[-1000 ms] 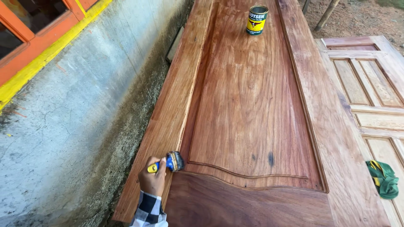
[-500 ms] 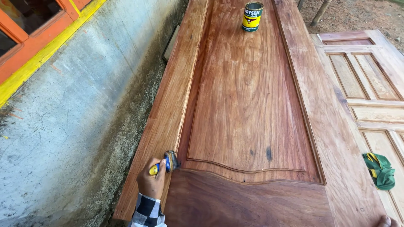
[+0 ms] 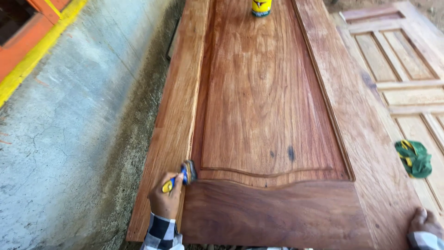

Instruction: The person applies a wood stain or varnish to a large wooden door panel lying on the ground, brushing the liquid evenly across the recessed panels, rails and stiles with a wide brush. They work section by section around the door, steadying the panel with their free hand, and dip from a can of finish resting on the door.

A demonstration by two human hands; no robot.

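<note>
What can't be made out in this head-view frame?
- Can: its top is cut off by the upper frame edge.
- Right hand: partly cut off at the lower right corner; only knuckles and a sleeve show.
- Paintbrush: its handle is mostly hidden inside the left hand.
- Green cloth on the pale door: bunched up, so its exact kind is unclear.

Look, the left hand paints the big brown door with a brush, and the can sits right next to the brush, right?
Not quite. The head view shows the left hand holding the brush on the door, but the can stands far off, at the door's other end.
</note>
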